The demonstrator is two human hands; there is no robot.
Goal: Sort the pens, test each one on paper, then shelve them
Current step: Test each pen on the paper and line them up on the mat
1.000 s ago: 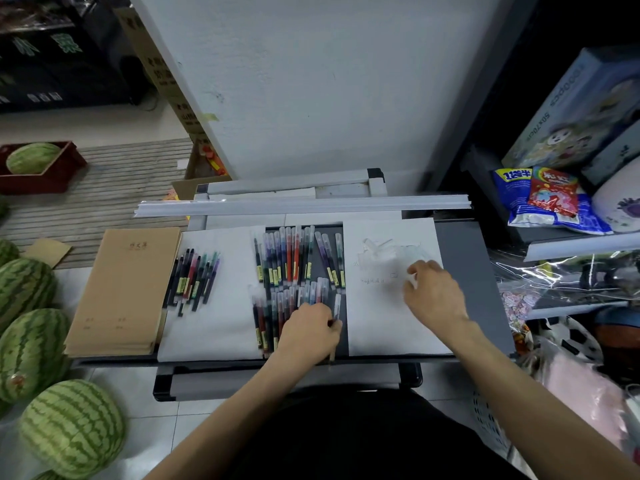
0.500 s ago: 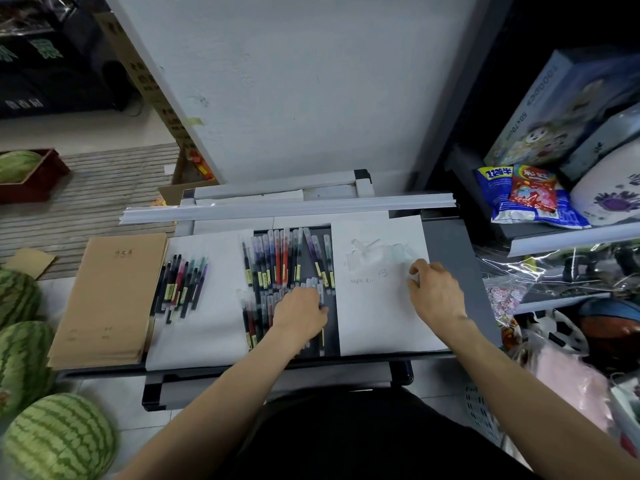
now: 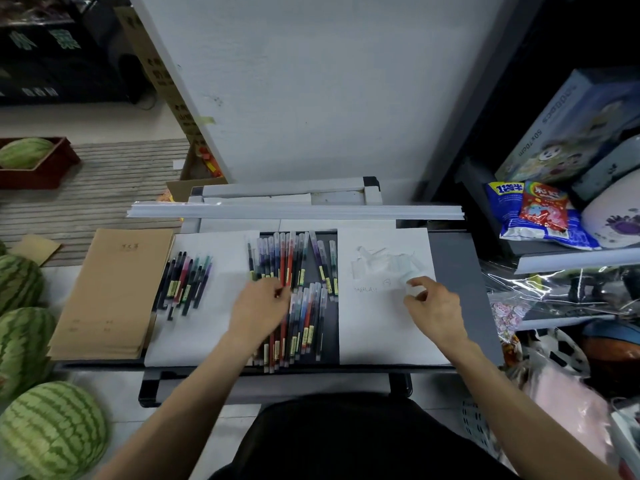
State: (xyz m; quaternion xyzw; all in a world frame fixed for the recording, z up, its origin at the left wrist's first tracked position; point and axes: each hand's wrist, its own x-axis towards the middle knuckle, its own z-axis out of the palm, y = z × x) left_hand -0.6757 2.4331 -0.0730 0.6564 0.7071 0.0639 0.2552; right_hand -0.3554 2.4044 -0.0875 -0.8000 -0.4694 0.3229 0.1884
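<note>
Left hand point(image 3: 259, 308) palm-down over pens point(image 3: 287, 258), right hand point(image 3: 437, 308) around clear cap point(image 3: 414, 289)

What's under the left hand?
Pens of the middle pile stick out past the left hand, on the grey table. Whatever the palm itself covers is hidden.

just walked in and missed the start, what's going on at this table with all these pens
A person is working through pens at a small table. Their left hand reaches into the middle pile of pens on the dark tray; whether it grips one is unclear. Their right hand pinches a small clear piece, possibly a cap, over the white test sheet, which bears faint scribbles. A smaller group of pens lies to the left, beside brown notebooks.
</note>
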